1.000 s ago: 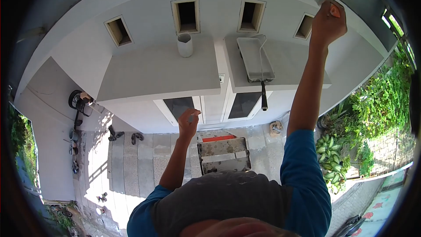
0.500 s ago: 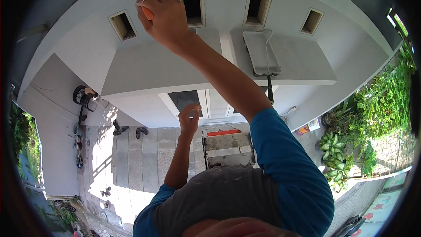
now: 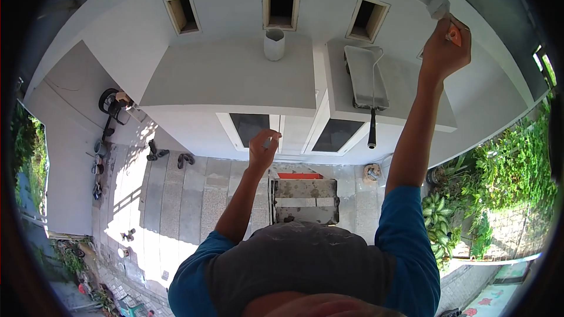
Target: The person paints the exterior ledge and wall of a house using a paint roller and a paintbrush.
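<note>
High on the right, my right hand (image 3: 447, 50) is closed round the orange handle of a paint brush (image 3: 438, 7), whose pale bristles are at the upper wall. My left hand (image 3: 264, 148) is raised in front of the window below the ledge, its fingers curled; whether they hold anything is too small to tell. A white cup (image 3: 274, 44) stands on the left grey ledge (image 3: 223, 79). On the right ledge lies a paint tray (image 3: 367, 76) with a roller (image 3: 372, 123), its black handle hanging over the edge.
Rectangular openings (image 3: 282, 7) line the upper wall. Beneath me is a paint-spotted platform (image 3: 305, 191) with an orange strip. Shoes (image 3: 185, 159) lie on the tiled floor at left. Plants (image 3: 499, 170) grow at the right.
My right hand has swung with the brush from the upper left to the upper right of the wall. The white cup is now uncovered. My left hand has shifted slightly up and right.
</note>
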Action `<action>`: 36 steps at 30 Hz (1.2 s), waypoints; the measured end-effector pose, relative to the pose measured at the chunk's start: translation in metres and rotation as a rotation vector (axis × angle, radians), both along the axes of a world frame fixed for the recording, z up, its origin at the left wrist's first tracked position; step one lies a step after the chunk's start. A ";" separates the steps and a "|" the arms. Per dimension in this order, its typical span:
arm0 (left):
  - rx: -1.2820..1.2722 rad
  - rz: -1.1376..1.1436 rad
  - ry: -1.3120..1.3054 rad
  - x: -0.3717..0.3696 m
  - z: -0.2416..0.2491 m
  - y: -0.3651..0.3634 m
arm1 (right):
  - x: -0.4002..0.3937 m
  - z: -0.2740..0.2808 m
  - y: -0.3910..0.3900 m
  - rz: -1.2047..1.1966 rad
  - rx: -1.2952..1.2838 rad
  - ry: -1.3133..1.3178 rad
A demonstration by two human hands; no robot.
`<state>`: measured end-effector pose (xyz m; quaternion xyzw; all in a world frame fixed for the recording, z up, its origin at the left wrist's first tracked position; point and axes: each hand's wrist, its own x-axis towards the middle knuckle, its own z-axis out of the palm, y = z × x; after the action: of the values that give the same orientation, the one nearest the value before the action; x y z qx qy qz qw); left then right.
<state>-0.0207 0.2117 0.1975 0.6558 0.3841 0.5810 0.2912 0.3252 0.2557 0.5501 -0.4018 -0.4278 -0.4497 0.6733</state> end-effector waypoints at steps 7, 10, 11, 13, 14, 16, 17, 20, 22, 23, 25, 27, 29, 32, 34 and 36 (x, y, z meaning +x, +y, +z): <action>0.025 0.093 -0.014 -0.015 -0.003 -0.015 | -0.230 -0.009 0.050 0.429 -0.098 -0.269; 0.013 0.145 -0.023 -0.029 -0.001 -0.027 | -0.325 -0.011 0.065 0.674 -0.155 -0.352; -0.018 0.153 -0.020 -0.034 0.001 -0.031 | -0.357 -0.011 0.072 0.711 -0.169 -0.353; 0.000 0.193 -0.014 -0.043 -0.002 -0.032 | -0.405 -0.006 0.085 0.752 -0.176 -0.354; 0.015 0.224 -0.010 -0.047 -0.003 -0.033 | -0.423 -0.004 0.090 0.812 -0.164 -0.378; 0.017 0.231 -0.014 -0.052 -0.001 -0.033 | -0.441 0.003 0.103 0.868 -0.146 -0.406; 0.012 0.235 -0.022 -0.052 0.000 -0.033 | -0.445 0.005 0.110 0.872 -0.139 -0.418; 0.000 0.228 -0.028 -0.050 0.002 -0.028 | -0.424 0.003 0.122 0.853 -0.140 -0.400; 0.004 0.213 -0.023 -0.047 0.001 -0.024 | -0.384 0.003 0.118 0.840 -0.091 -0.318; 0.004 0.200 -0.017 -0.046 0.000 -0.022 | -0.356 0.000 0.110 0.790 -0.060 -0.316; 0.008 0.193 -0.030 -0.042 -0.002 -0.018 | -0.290 -0.007 0.091 0.739 0.003 -0.300; 0.011 0.163 -0.037 -0.040 -0.006 -0.016 | -0.220 -0.017 0.061 0.571 -0.004 -0.222; -0.007 0.165 -0.050 -0.036 -0.016 -0.012 | -0.166 -0.023 0.026 0.374 -0.020 -0.083; -0.032 0.145 -0.053 -0.030 -0.017 -0.010 | -0.130 -0.022 0.010 0.202 -0.012 -0.030; -0.022 0.132 -0.035 -0.027 -0.012 -0.008 | -0.139 -0.014 0.016 0.242 -0.059 -0.062; -0.016 0.131 -0.037 -0.026 -0.009 -0.007 | -0.183 -0.006 0.038 0.293 -0.016 -0.188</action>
<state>-0.0466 0.2047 0.1881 0.6160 0.4252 0.6079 0.2650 0.1420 0.2935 0.5442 -0.2965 -0.5465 -0.3789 0.6854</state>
